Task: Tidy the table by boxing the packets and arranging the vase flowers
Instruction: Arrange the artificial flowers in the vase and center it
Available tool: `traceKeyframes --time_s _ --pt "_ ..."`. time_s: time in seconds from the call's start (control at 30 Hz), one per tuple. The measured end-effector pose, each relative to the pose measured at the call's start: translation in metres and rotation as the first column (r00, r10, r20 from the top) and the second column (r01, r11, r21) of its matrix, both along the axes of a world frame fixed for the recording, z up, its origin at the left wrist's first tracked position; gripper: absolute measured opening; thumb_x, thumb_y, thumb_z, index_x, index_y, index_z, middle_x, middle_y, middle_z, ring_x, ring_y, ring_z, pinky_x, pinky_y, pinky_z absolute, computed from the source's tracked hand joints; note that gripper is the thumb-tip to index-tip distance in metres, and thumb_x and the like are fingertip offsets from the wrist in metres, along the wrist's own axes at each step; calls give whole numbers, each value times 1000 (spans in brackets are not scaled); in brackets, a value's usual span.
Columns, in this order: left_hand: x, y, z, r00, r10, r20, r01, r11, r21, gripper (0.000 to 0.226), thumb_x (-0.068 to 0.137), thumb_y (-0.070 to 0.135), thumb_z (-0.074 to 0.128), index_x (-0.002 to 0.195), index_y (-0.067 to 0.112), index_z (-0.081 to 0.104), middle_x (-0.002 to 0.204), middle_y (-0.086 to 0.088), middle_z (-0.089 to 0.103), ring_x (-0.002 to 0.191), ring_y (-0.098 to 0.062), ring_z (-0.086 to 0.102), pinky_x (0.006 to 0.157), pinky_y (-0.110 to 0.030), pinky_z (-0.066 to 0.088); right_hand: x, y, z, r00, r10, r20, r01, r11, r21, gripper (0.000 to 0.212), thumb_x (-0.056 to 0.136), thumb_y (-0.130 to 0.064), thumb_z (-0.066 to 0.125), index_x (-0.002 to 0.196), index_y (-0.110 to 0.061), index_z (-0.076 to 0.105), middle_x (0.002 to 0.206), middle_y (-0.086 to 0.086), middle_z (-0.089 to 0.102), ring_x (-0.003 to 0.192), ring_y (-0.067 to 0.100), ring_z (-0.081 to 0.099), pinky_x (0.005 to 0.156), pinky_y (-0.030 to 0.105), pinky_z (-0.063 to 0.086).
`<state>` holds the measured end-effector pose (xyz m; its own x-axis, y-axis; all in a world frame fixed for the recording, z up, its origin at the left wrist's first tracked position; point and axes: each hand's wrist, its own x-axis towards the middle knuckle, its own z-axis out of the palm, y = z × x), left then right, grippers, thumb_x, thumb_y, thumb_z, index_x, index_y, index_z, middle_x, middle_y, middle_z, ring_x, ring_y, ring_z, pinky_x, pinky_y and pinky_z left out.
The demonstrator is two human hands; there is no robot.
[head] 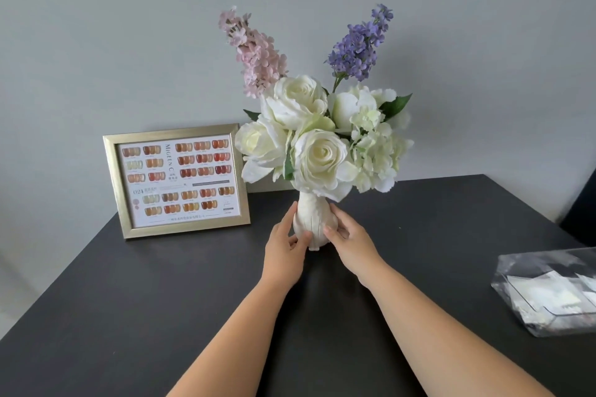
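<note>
A small cream vase (310, 219) stands upright on the dark table (129, 300), a little behind its middle. It holds white roses (317, 155), a pale hydrangea (374, 151), a pink flower spike (254, 55) and a purple flower spike (358, 45). My left hand (285, 245) cups the vase's left side and my right hand (350, 242) cups its right side, fingers pressed against the body. At the right edge sits a clear plastic box (548, 293) with white packets (545, 295) inside.
A gold-framed colour chart (177, 180) leans upright at the back left, close to the flowers. A grey wall rises behind the table. The table's far edge runs just behind the vase. A dark object (580, 209) shows at the far right.
</note>
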<state>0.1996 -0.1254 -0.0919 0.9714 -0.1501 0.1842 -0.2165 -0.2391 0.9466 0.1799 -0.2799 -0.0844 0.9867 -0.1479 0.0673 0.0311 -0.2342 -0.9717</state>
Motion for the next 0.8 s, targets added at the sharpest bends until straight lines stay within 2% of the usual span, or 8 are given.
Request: traceKeyframes --time_s 0.17,0.33,0.7,0.8 --pt "27 -11 -2 999 48 25 -49 998 29 63 92 25 58 140 56 31 134 9 48 110 -9 61 91 -27 52 29 0 -5 999 -43 -5 43 998 -53 52 96 -31 52 144 -42 34 143 -9 49 127 10 49 105 33 41" --pt "52 -18 -3 995 81 58 -85 994 66 62 93 26 56 141 55 30 129 9 48 113 -10 59 97 -36 51 54 0 -7 997 -79 8 79 989 -127 51 98 -36 45 145 -44 29 145 -8 48 127 14 49 105 34 41" --pt "79 -26 -7 990 102 94 -112 987 112 62 95 29 55 143 54 26 136 6 46 115 -11 56 97 -35 50 82 -2 -10 993 -116 13 117 979 -170 50 100 -36 41 147 -43 26 147 -4 45 131 18 46 105 34 40" --pt "80 -27 -10 988 113 104 -128 981 148 62 95 32 54 144 52 24 135 5 47 113 -12 57 93 -31 49 83 -2 -10 993 -117 -3 115 980 -161 50 100 -36 41 146 -44 26 147 -3 46 130 19 47 104 33 39"
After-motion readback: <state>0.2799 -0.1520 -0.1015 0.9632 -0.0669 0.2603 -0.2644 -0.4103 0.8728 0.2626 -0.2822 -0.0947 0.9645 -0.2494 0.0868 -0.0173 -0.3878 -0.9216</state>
